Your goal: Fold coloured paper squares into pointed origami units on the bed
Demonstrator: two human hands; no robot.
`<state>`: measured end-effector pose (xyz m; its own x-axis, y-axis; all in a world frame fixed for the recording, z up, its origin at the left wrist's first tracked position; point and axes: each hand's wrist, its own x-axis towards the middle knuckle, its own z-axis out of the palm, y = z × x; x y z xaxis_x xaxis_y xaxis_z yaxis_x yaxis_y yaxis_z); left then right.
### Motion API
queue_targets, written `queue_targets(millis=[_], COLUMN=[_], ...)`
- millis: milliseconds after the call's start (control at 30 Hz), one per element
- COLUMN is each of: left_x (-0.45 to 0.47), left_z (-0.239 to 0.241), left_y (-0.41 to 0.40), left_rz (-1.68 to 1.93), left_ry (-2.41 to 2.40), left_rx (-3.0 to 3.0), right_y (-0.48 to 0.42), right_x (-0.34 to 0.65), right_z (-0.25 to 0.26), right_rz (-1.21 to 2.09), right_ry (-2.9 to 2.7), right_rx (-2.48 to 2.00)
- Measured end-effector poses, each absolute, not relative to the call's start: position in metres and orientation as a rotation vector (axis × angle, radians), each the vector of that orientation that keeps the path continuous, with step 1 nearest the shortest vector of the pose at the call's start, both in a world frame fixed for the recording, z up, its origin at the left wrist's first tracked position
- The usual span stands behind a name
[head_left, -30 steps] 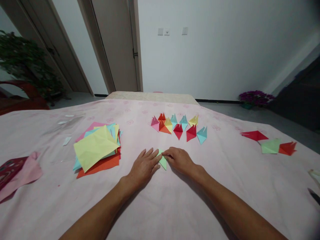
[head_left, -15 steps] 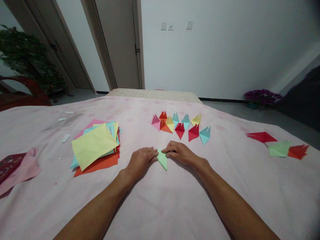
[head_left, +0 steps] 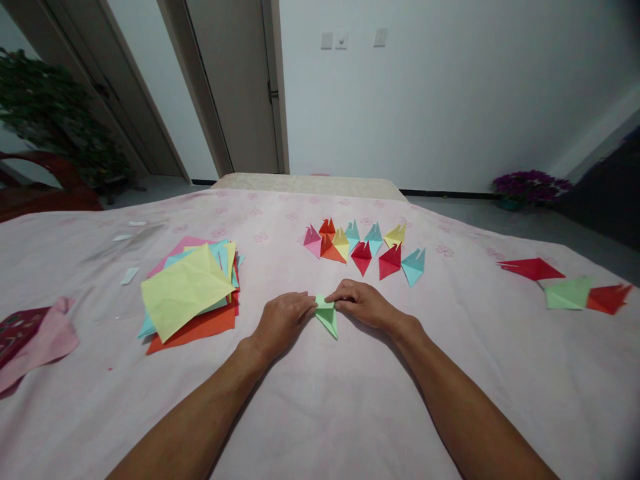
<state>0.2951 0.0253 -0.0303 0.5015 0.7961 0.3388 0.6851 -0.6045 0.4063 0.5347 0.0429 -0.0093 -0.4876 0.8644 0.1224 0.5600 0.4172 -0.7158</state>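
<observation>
A small folded green paper piece [head_left: 327,315] lies on the pink cloth [head_left: 350,400] between my hands, its point toward me. My left hand [head_left: 283,320] has curled fingers pinching its left corner. My right hand [head_left: 363,303] pinches its upper right edge with closed fingers. Behind the hands stands a cluster of several finished folded pieces [head_left: 363,247] in pink, orange, yellow, blue and red.
A stack of flat coloured sheets [head_left: 190,293], yellow on top, lies to the left. Three folded pieces, red and green [head_left: 565,283], lie far right. A dark red cloth and pink paper [head_left: 30,337] sit at the left edge. White scraps [head_left: 129,275] lie beyond the stack.
My left hand's fingers, flat a second ago, have curled onto the green piece. Both hands shifted slightly up, and the piece now shows a fold along its top.
</observation>
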Motion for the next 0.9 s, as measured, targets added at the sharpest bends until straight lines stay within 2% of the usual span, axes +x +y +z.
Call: queue_targets(millis=[567,733,900], left_x=[0.309,0.309,0.310], left_z=[-0.017,-0.028,-0.037], left_y=[0.024,0.026,0.024], left_rz=[0.763,0.873,0.586], left_ry=[1.684,1.445,1.269], left_rx=[2.492,2.666,2.789], right_y=[0.034,0.030,0.030], right_x=[0.505,0.503,0.504], right_z=[-0.012,-0.012,-0.011], right_rz=[0.298,0.254,0.269], right_ry=[-2.160,-2.098,-2.062], right_rx=[-1.699,-1.755,-1.800])
